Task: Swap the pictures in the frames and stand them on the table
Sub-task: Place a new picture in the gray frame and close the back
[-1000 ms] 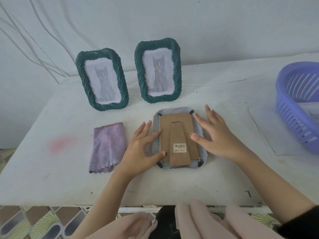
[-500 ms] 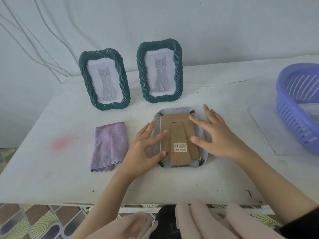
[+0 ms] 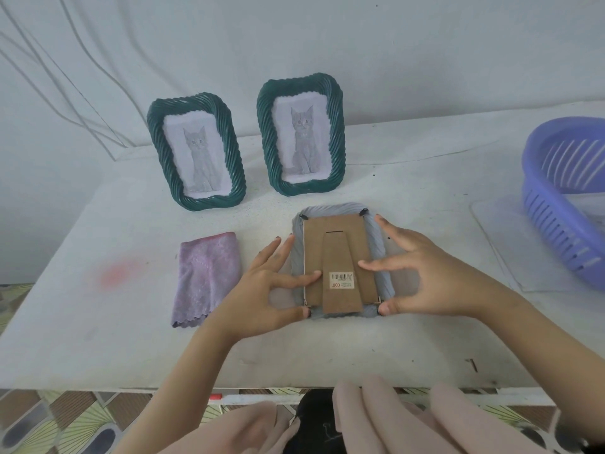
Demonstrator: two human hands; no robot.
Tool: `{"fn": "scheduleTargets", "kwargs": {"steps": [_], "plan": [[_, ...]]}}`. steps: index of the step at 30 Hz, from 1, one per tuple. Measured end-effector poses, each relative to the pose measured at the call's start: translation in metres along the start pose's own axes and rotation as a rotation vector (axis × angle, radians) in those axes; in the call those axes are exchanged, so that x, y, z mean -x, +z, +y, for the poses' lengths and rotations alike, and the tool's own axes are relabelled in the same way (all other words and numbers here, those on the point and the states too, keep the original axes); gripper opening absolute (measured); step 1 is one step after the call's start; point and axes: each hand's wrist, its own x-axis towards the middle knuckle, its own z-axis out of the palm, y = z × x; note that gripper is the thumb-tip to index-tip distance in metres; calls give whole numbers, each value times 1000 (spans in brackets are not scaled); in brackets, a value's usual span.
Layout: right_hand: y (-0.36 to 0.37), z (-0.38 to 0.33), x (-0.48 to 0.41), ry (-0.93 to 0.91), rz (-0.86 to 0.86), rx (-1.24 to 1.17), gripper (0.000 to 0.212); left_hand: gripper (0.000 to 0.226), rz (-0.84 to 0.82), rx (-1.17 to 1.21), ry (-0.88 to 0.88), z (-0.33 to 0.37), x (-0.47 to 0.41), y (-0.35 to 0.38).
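Head view is showing a grey picture frame (image 3: 334, 209) lying face down near the middle of the white table (image 3: 98, 322), directly in front of the person. Its brown cardboard backing (image 3: 337, 234) is facing up, with the stand flap (image 3: 339, 257) lying flat and carrying a barcode sticker (image 3: 341, 280).

The left hand (image 3: 262, 290) is resting on the frame's left side. Its index finger is pressing on the left edge of the backing and its thumb is sitting at the lower left corner. The fingers are straight and spread, grasping nothing.

The right hand (image 3: 435, 276) is mirroring this on the right side. Its index fingertip is touching the backing beside the sticker and its thumb is sitting at the lower right corner. The hand is likewise spread flat, not clenched. The thumbs are possibly touching the corner clips, but this cannot be confirmed.

Two green frames, left (image 3: 196, 155) and right (image 3: 301, 136), are standing upright behind the grey frame, each showing a cat drawing. A folded purple cloth (image 3: 204, 276) is lying just beside the left hand. A purple basket (image 3: 563, 198) is sitting at the table's right edge.
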Motion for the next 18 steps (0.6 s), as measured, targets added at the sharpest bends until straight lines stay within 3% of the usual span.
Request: {"fn": "scheduleTargets", "kwargs": {"steps": [13,18], "plan": [[-5,-8,-9,47,-27,98,62,46,123,-245,155,1,-3,1],[-7,-12,-8,-14,-42,269,63,41,188,-266,208,0,-1,8]]}}
